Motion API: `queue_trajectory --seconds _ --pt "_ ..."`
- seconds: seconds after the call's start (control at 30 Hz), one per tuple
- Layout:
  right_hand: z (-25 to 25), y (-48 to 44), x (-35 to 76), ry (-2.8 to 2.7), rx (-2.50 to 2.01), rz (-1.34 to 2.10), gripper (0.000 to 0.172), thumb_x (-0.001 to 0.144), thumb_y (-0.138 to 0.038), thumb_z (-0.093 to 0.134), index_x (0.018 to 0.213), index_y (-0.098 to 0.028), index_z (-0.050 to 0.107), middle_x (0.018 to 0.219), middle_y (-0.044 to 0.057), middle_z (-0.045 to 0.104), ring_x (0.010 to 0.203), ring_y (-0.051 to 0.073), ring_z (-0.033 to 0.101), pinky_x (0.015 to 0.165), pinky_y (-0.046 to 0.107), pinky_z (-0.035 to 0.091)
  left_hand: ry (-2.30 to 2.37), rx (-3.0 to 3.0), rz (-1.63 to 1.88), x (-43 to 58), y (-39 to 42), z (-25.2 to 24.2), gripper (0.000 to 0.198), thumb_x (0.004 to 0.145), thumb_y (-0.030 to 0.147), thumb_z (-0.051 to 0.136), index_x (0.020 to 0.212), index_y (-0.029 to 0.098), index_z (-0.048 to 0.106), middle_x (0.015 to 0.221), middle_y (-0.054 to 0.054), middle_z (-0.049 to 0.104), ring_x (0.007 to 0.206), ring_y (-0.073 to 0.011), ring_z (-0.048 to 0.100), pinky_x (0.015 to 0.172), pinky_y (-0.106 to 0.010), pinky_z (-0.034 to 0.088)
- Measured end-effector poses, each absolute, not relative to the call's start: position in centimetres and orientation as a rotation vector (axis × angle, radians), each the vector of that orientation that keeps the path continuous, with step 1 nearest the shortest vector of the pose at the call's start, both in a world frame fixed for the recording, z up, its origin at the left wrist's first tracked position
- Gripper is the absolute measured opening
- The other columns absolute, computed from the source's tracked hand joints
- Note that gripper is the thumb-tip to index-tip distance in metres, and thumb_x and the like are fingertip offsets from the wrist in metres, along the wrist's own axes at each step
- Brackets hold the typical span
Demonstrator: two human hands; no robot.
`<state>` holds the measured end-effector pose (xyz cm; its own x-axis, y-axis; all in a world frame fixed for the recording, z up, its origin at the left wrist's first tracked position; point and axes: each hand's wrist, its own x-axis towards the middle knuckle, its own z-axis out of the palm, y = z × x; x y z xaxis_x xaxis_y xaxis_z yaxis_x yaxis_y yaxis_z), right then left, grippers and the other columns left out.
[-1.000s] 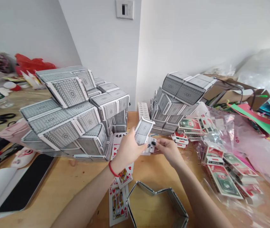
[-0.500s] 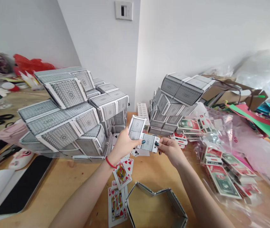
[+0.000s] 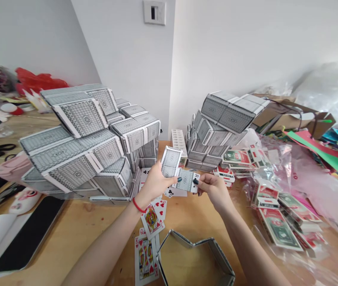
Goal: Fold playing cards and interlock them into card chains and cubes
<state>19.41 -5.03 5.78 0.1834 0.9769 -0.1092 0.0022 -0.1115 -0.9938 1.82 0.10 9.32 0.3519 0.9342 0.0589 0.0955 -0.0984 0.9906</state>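
Head view shows a folded playing-card piece (image 3: 170,157) raised above the wooden table (image 3: 81,214), between the two hands, with a patterned playing card (image 3: 186,180) joined to it or lying against its lower end; I cannot tell which. This material should be very light and thin, rather stiff along its flat faces, but easy to bend at the folds. Its surface is probably smooth and a little slippery, and a strong squeeze could crease it. I judge that the best hold is on the flat borders and near the overlap, with gentle pressure.

The left hand (image 3: 154,180) grips the folded piece from its lower left side. Its thumb lies across the front, near the overlap, while its other fingers are mostly hidden behind. The right hand (image 3: 215,190) pinches the free end of the patterned card, where an "8" is printed; its thumb presses the front and the fingers curl close to it, so the gap between them is only as wide as the card.

Below the hands lies a five of clubs (image 3: 177,192), and nearer to the person stands an angular card frame (image 3: 220,254).
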Motion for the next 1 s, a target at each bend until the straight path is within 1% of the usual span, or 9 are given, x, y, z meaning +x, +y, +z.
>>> queue_trajectory --seconds 0.13,0.23,0.37,0.43,0.53,0.63,0.73,0.9,1.0 --pt "6.1 -5.1 19.3 -1.02 -1.41 1.111 0.03 0.059 -0.041 0.071 0.051 -0.017 0.054 0.043 0.001 0.056 0.038 0.011 0.048 0.04 0.024 0.039 0.983 1.486 0.936 1.9 0.2 9.3 0.04 0.058 0.004 0.065 0.096 0.013 0.057 0.096 -0.005 0.068 0.085 -0.0182 0.064 0.077 -0.032 0.051" --pt "6.6 -5.2 19.6 -1.026 -1.347 1.127 0.03 0.059 -0.04 0.073 0.053 -0.017 0.055 0.046 0.0 0.056 0.041 0.011 0.049 0.042 0.024 0.04 0.96 1.443 0.962 1.8 0.3 9.0 0.041 0.059 0.007 0.066 0.098 0.012 0.056 0.099 -0.007 0.067 0.087 -0.0191 0.064 0.08 -0.034 0.05" --pt "6.6 -5.2 20.2 -0.911 -1.069 1.38 0.026 0.063 -0.039 0.073 0.062 -0.017 0.058 0.055 -0.001 0.058 0.047 0.009 0.052 0.046 0.02 0.043 0.869 1.304 0.987 1.6 0.4 8.7 0.043 0.06 0.011 0.068 0.101 0.012 0.054 0.101 -0.01 0.066 0.088 -0.0198 0.064 0.082 -0.036 0.05" --pt "6.0 -5.1 20.2 -0.798 -0.971 1.513 0.026 0.065 -0.039 0.072 0.067 -0.017 0.058 0.053 -0.003 0.054 0.044 0.006 0.049 0.042 0.017 0.04 0.822 1.242 0.995 1.6 0.4 8.6 0.045 0.06 0.013 0.07 0.102 0.012 0.053 0.102 -0.01 0.066 0.089 -0.0198 0.064 0.083 -0.037 0.05" --pt "4.9 -5.0 19.7 -0.72 -0.924 1.615 0.029 0.062 -0.038 0.074 0.078 -0.019 0.059 0.057 -0.005 0.053 0.043 0.005 0.047 0.037 0.014 0.037 0.824 1.22 0.996 1.7 0.4 8.4 0.045 0.06 0.015 0.071 0.101 0.012 0.054 0.1 -0.01 0.066 0.088 -0.0205 0.064 0.082 -0.037 0.05" --pt "4.5 -5.0 19.1 -0.749 -0.919 1.673 0.031 0.063 -0.042 0.073 0.076 -0.019 0.057 0.058 -0.004 0.053 0.046 0.007 0.05 0.035 0.014 0.037 0.85 1.263 0.994 1.9 0.3 8.3 0.044 0.059 0.016 0.072 0.099 0.012 0.055 0.1 -0.01 0.066 0.088 -0.021 0.063 0.081 -0.037 0.05" --pt "4.8 -5.2 18.6 -0.79 -0.941 1.654 0.031 0.066 -0.046 0.069 0.072 -0.018 0.056 0.053 -0.003 0.051 0.045 0.008 0.049 0.034 0.016 0.039 0.872 1.314 1.025 1.9 0.3 8.2 0.043 0.06 0.016 0.07 0.1 0.013 0.055 0.102 -0.01 0.066 0.089 -0.0204 0.063 0.082 -0.037 0.05" --pt "5.8 -5.4 18.2 -0.857 -0.994 1.552 0.034 0.067 -0.052 0.065 0.074 -0.019 0.057 0.054 -0.003 0.05 0.045 0.009 0.049 0.038 0.02 0.044 0.839 1.29 1.031 2.0 0.2 8.3 0.042 0.06 0.016 0.07 0.099 0.013 0.054 0.101 -0.009 0.066 0.087 -0.0196 0.064 0.08 -0.035 0.051" --pt "6.0 -5.5 17.9 -0.914 -1.064 1.457 0.036 0.068 -0.054 0.062 0.069 -0.019 0.056 0.052 -0.003 0.05 0.043 0.01 0.048 0.04 0.023 0.044 0.858 1.275 1.046 2.2 0.1 8.4 0.043 0.059 0.016 0.071 0.099 0.013 0.054 0.102 -0.009 0.066 0.086 -0.0192 0.064 0.079 -0.035 0.051"
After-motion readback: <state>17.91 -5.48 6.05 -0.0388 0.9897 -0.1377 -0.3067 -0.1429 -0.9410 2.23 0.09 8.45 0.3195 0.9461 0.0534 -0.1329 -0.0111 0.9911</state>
